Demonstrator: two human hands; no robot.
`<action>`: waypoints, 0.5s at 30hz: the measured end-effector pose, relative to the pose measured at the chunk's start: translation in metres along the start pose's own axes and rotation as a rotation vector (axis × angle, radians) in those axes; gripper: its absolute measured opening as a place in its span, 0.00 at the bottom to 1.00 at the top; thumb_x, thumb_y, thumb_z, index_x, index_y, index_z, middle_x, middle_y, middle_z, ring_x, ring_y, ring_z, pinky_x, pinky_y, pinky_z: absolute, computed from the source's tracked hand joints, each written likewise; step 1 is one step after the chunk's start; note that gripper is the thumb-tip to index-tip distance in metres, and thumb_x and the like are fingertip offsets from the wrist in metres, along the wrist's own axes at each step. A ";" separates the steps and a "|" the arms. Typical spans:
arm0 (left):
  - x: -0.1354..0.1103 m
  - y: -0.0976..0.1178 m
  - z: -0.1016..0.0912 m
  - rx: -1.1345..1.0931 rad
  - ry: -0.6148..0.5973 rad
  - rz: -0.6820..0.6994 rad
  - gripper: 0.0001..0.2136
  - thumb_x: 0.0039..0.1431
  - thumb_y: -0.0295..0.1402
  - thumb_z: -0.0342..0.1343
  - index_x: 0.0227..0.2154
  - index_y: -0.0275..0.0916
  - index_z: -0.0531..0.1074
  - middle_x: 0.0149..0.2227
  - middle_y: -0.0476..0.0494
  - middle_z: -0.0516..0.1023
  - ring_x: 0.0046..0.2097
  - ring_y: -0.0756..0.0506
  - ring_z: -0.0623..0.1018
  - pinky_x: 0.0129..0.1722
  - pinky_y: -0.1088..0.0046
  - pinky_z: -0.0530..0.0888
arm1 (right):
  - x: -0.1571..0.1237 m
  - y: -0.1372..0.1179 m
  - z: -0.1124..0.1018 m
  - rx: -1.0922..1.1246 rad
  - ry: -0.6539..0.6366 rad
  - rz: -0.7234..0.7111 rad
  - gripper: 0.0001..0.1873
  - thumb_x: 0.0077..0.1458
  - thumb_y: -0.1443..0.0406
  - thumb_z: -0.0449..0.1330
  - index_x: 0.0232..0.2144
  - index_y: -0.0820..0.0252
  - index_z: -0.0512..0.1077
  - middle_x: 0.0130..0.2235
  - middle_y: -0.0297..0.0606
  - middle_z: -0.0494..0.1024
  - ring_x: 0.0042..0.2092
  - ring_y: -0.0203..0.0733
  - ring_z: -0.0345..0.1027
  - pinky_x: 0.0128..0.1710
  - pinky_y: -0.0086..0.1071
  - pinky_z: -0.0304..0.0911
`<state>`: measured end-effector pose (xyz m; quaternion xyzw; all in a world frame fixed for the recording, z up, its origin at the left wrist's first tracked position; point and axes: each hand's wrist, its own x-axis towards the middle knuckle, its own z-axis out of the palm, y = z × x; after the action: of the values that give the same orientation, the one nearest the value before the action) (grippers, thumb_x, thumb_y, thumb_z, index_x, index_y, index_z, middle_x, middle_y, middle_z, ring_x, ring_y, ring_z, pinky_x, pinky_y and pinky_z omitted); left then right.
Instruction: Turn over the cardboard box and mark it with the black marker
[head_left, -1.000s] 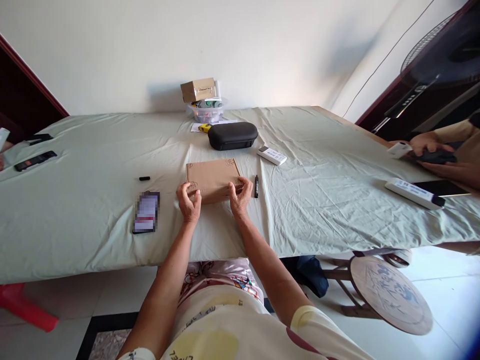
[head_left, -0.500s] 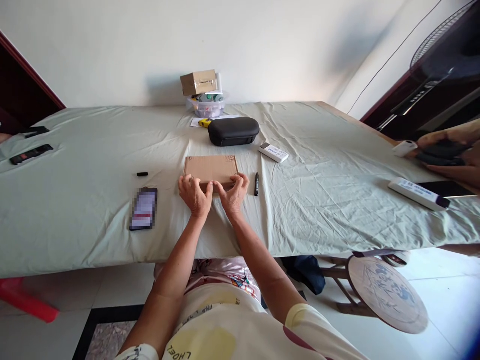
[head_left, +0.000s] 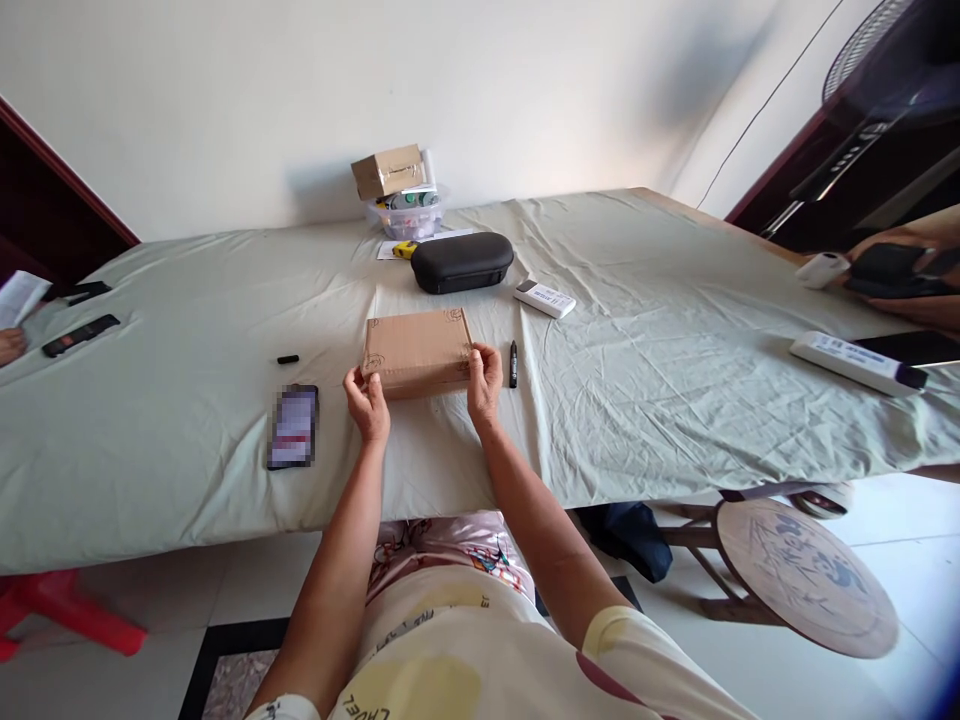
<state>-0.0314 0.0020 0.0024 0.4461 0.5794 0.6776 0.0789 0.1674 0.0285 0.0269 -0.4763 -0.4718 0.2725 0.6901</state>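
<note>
Gripping a flat cardboard box (head_left: 417, 348) by its two near corners, I have my left hand (head_left: 367, 400) curled closed around the left corner. My right hand (head_left: 485, 375) pinches the right one, thumb on top. The box sits mid-table on the pale green cloth (head_left: 187, 330), near the front edge. A black marker (head_left: 513, 362) lies just beside my right hand, and a phone (head_left: 293, 427) lies off to the left. I judge that even pressure from both sides is best, so the box does not tilt or nudge the marker.
</note>
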 end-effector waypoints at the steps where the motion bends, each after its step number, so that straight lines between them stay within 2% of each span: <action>1: 0.000 -0.006 0.000 -0.019 -0.021 -0.042 0.18 0.70 0.47 0.51 0.52 0.39 0.68 0.50 0.34 0.78 0.51 0.42 0.80 0.54 0.65 0.77 | 0.001 0.001 0.000 0.021 -0.006 0.017 0.24 0.63 0.45 0.55 0.48 0.56 0.72 0.44 0.41 0.79 0.44 0.42 0.73 0.46 0.36 0.71; 5: 0.001 -0.022 0.000 0.004 -0.065 -0.134 0.18 0.71 0.48 0.48 0.48 0.39 0.70 0.47 0.36 0.80 0.52 0.42 0.81 0.56 0.65 0.77 | 0.004 0.005 0.000 0.056 -0.059 0.043 0.25 0.60 0.45 0.59 0.47 0.56 0.75 0.44 0.42 0.82 0.44 0.44 0.74 0.47 0.38 0.71; 9: 0.002 -0.026 -0.001 0.107 -0.065 -0.164 0.14 0.71 0.39 0.46 0.51 0.39 0.71 0.50 0.35 0.81 0.54 0.40 0.81 0.59 0.61 0.75 | 0.007 0.007 -0.006 -0.033 -0.138 0.036 0.23 0.61 0.48 0.57 0.47 0.57 0.77 0.45 0.45 0.84 0.47 0.47 0.76 0.51 0.40 0.70; 12: 0.000 -0.023 -0.001 0.175 -0.096 -0.178 0.14 0.67 0.30 0.48 0.53 0.39 0.71 0.51 0.33 0.80 0.55 0.39 0.81 0.61 0.58 0.74 | 0.008 0.010 -0.011 -0.274 -0.218 0.077 0.19 0.62 0.56 0.55 0.50 0.58 0.77 0.47 0.46 0.84 0.48 0.48 0.77 0.52 0.41 0.69; 15: -0.002 -0.020 0.001 0.226 -0.129 -0.181 0.17 0.64 0.25 0.50 0.54 0.38 0.71 0.53 0.32 0.79 0.56 0.39 0.80 0.61 0.58 0.74 | 0.007 0.014 -0.015 -0.629 -0.281 0.106 0.19 0.60 0.66 0.54 0.51 0.57 0.77 0.51 0.47 0.84 0.51 0.50 0.76 0.56 0.44 0.66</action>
<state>-0.0380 0.0077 -0.0161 0.4406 0.6837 0.5681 0.1258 0.1846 0.0340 0.0149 -0.6475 -0.5976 0.2119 0.4227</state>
